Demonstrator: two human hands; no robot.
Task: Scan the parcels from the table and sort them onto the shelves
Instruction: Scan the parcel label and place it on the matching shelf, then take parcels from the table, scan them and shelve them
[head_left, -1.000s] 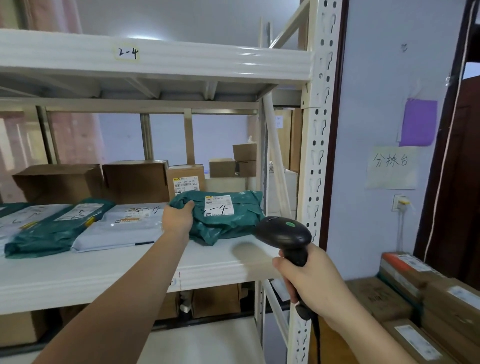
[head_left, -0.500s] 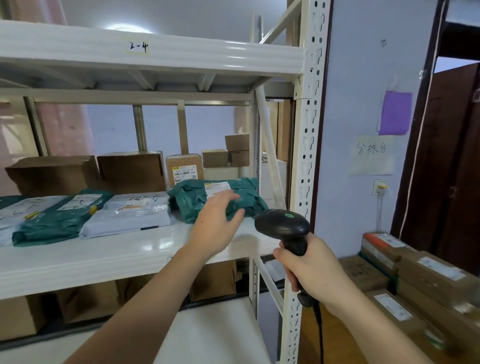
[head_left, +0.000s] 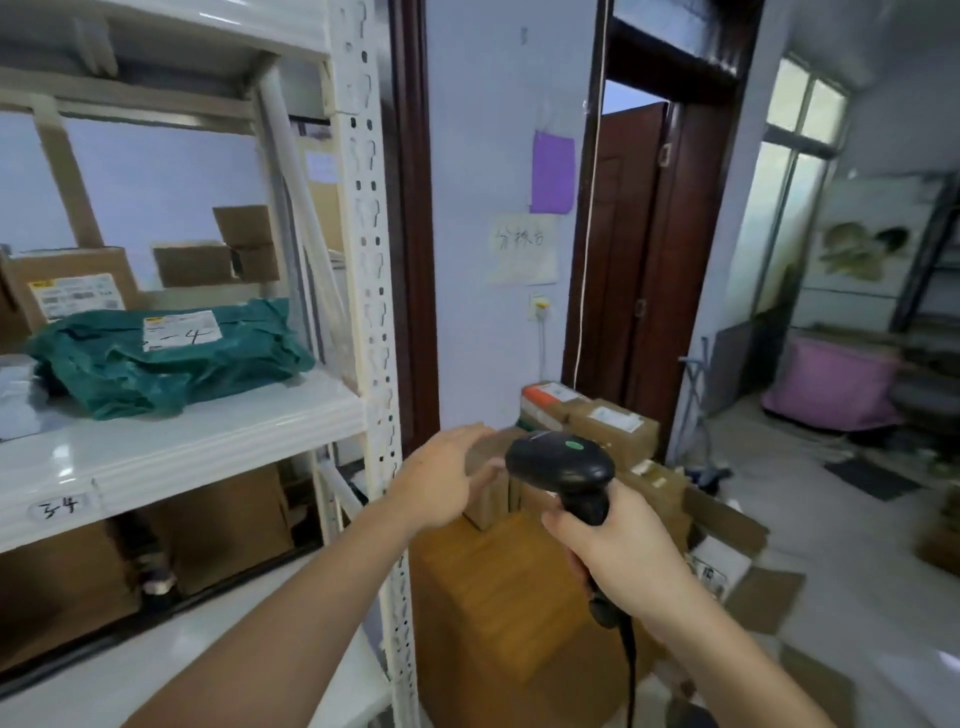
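A green plastic parcel (head_left: 171, 358) with a white label lies on the white shelf (head_left: 171, 447) at the left, nothing touching it. My left hand (head_left: 447, 478) hovers with relaxed fingers, holding nothing, in front of a stack of cardboard parcels (head_left: 613, 431) on the wooden table (head_left: 509, 613). My right hand (head_left: 618, 551) grips the handle of a black barcode scanner (head_left: 563, 467), its head level with my left hand's fingertips and right beside them.
A white perforated shelf post (head_left: 371, 291) stands between shelf and table. Cardboard boxes (head_left: 72, 286) sit at the shelf's back and on the level below. A dark door frame (head_left: 670, 249) opens to a room with a pink bag (head_left: 831, 389). Flattened cardboard (head_left: 737, 566) lies on the floor.
My left hand has let go of the green parcel, left on the shelf, and swung right toward the table's boxes. The view has turned right; the scanner stays in my right hand.
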